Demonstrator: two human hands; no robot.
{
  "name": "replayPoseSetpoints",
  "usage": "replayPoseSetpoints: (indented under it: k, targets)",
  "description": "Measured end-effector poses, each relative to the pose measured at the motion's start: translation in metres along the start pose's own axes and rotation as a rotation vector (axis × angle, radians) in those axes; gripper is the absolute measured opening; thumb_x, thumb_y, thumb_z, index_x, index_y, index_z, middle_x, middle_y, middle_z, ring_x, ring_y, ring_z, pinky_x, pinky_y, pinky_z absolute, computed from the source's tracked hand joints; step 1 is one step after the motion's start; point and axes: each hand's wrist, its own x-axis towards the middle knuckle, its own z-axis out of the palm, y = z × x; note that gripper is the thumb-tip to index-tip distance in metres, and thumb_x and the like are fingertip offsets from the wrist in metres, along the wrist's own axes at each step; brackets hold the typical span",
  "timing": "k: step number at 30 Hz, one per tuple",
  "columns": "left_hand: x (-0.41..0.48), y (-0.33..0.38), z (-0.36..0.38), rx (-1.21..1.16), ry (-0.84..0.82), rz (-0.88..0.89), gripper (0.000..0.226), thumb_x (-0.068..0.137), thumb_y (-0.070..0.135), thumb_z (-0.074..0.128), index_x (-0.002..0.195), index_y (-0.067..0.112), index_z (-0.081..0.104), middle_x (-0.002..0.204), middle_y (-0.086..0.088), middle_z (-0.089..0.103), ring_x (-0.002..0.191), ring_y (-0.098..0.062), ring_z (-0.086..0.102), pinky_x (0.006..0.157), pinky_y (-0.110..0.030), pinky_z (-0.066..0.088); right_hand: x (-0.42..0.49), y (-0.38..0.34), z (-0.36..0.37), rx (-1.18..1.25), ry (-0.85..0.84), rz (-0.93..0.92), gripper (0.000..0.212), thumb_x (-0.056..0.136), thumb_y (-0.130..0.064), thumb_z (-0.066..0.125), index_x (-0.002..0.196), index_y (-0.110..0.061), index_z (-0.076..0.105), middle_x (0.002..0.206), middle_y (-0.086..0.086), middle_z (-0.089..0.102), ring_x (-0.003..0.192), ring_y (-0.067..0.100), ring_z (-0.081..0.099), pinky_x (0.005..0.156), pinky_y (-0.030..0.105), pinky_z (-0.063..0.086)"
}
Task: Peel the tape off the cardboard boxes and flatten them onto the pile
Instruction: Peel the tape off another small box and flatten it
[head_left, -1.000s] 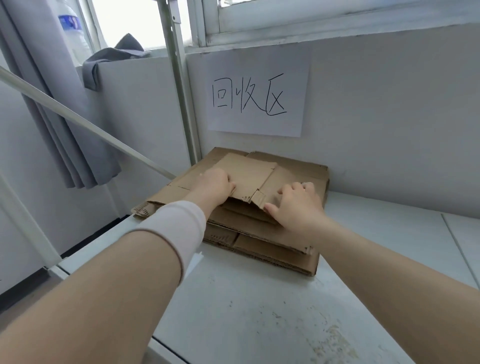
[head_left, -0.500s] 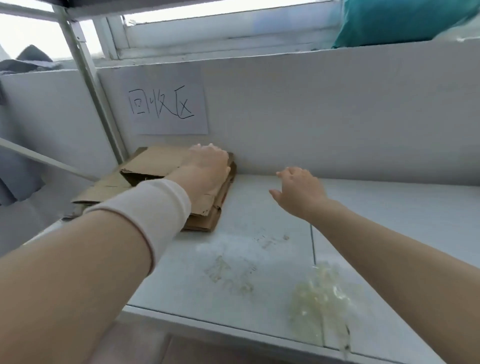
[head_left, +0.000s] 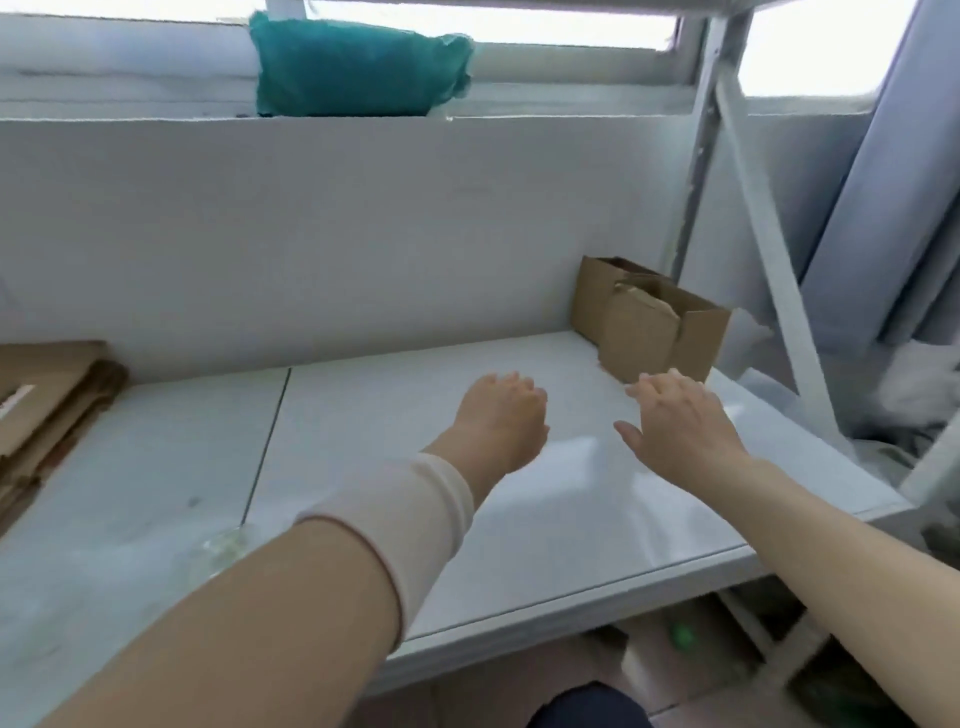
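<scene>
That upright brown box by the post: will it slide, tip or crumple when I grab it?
The box has torn, loose top flaps, so its walls will probably buckle under a squeeze. On the glossy shelf it would likely slide before tipping.

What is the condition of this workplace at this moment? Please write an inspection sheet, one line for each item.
Surface: white shelf, smudged at front left, one seam.
Job's things: cardboard boxes upright at right rear, one flap torn; flattened pile at left edge.
Clutter: translucent wad at front, partly hidden by forearm; teal bag on ledge.
Hands: left hand empty, fingers loosely curled; right hand empty, fingers spread, near the boxes.
Cables: nothing seen.
Surroundings: white back wall, metal post, grey curtain at right.
</scene>
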Motion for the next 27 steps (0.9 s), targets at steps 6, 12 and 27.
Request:
replayPoseSetpoints:
  k: [6, 12, 27]
  targets:
    - [0.093, 0.08, 0.005, -0.184, 0.042, 0.099, 0.061, 0.096, 0.029, 0.044, 0.148, 0.014, 0.016, 0.156, -0.011, 0.017, 0.145, -0.024, 0.017, 0.112, -0.036, 0.023, 0.018, 0.084, 0.029, -0.005, -0.023, 0.113, 0.047, 0.094, -0.04, 0.041, 0.135, -0.016, 0.039, 0.141, 0.002, 0.042, 0.131, 0.023, 0.033, 0.106, 0.034, 0.027]
    - [0.197, 0.106, 0.005, -0.318, 0.101, 0.01, 0.07, 0.094, 0.032, 0.05, 0.15, 0.024, 0.009, 0.157, -0.019, 0.001, 0.145, -0.035, 0.0, 0.114, -0.049, 0.02, 0.048, 0.137, 0.059, 0.043, 0.01, 0.155, 0.048, 0.095, -0.038, 0.041, 0.137, -0.017, 0.036, 0.142, 0.0, 0.039, 0.135, 0.022, 0.029, 0.107, 0.032, 0.024]
    - [0.192, 0.074, -0.015, -1.018, 0.297, -0.162, 0.032, 0.097, 0.028, 0.045, 0.113, 0.002, 0.053, 0.119, -0.015, 0.057, 0.112, -0.03, 0.053, 0.099, -0.043, 0.041, 0.062, 0.15, 0.058, 1.074, 0.181, 0.23, 0.046, 0.09, -0.034, 0.053, 0.134, -0.034, 0.041, 0.123, -0.013, 0.053, 0.117, 0.016, 0.054, 0.098, 0.034, 0.043]
